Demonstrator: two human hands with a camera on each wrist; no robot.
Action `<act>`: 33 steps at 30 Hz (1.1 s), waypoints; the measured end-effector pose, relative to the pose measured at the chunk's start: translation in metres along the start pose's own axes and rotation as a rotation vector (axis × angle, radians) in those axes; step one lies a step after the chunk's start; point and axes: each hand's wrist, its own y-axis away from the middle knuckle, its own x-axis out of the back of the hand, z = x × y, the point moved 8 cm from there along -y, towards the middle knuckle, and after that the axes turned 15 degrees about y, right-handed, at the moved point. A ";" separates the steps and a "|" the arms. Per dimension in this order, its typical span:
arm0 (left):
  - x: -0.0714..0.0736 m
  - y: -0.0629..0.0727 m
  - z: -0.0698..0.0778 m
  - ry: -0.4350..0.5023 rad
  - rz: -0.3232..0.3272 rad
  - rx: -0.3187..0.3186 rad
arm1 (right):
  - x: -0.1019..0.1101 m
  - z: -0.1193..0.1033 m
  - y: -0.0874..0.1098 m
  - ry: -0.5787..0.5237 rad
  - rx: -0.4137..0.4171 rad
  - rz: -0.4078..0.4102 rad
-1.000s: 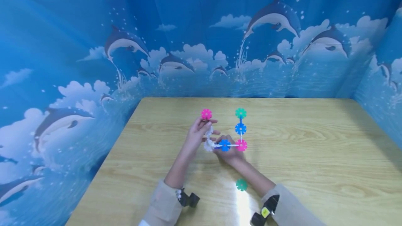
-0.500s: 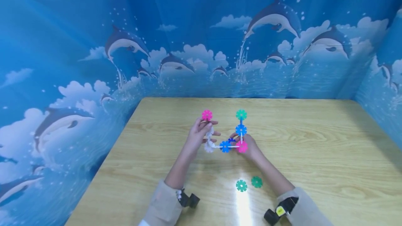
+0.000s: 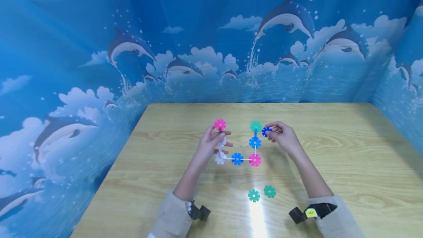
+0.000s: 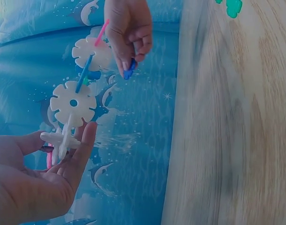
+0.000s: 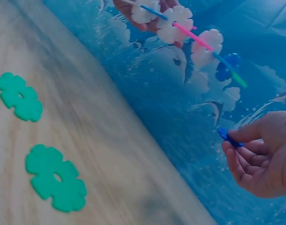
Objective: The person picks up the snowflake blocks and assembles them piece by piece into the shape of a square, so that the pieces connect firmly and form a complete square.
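My left hand (image 3: pixel 206 145) grips the left side of a U-shaped chain of interlocking snowflake discs, held up over the table. At its upper left end is a pink disc (image 3: pixel 220 124); white discs (image 4: pixel 73 103) follow below it. Along the bottom sit a blue disc (image 3: pixel 237 159) and a pink corner disc (image 3: pixel 255 160). Up the right side are another blue disc (image 3: pixel 255 142) and a green end disc (image 3: pixel 256 126). My right hand (image 3: pixel 286 139) pinches a loose dark blue snowflake disc (image 5: pixel 230 137) between thumb and fingers, just right of the green end disc.
Two loose green snowflake discs, one (image 3: pixel 254 195) left of the other (image 3: pixel 269 191), lie flat on the wooden table (image 3: pixel 347 157) near the front. A blue dolphin-print curtain (image 3: pixel 205 39) hangs behind the table and at both sides.
My right hand has moved from below the chain up and right to its green end, bringing the dark blue disc. A second green disc came into view on the table; my left hand stays nearly still.
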 end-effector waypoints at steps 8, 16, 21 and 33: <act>-0.007 0.000 -0.010 -0.036 -0.039 0.048 | 0.027 -0.026 0.013 0.042 0.039 0.217; -0.023 0.004 -0.019 -0.139 -0.131 0.093 | 0.002 -0.063 0.029 0.085 0.212 0.175; -0.026 0.006 -0.023 -0.179 -0.131 0.116 | -0.015 -0.077 0.034 0.133 0.346 0.149; -0.027 0.007 -0.021 -0.205 -0.128 0.104 | -0.023 -0.090 0.041 0.267 0.544 0.244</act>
